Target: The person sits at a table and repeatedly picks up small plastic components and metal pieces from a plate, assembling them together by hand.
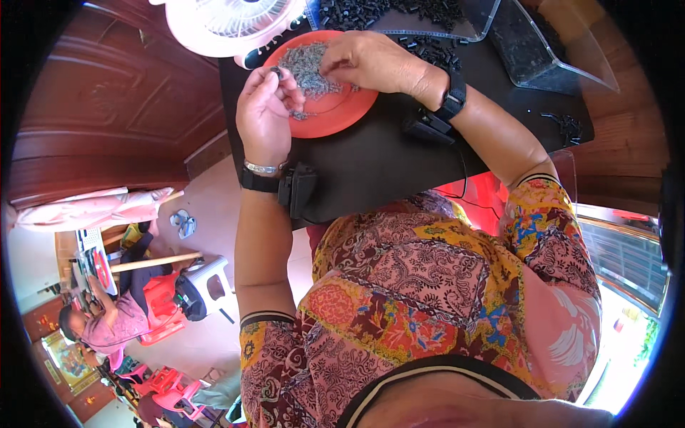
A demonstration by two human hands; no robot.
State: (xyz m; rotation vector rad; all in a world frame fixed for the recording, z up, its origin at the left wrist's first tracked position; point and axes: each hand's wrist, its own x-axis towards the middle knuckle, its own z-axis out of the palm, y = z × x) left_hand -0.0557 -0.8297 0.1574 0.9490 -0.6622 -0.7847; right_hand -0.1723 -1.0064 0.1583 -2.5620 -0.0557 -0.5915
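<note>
An orange-red plate on the black table holds a heap of small grey metal pieces, perhaps springs. Over the plate's left edge, my left hand pinches a small black plastic part between thumb and forefinger, its other fingers curled. My right hand reaches across from the right, its bent fingertips at the heap; whatever they pinch is too small or hidden to tell. Loose black parts like the pinched one lie just behind my right wrist.
A white fan stands at the back left. Behind the plate is a clear bin of black parts, with another clear bin to its right. A few black pieces lie near the right edge. Another person sits at far left.
</note>
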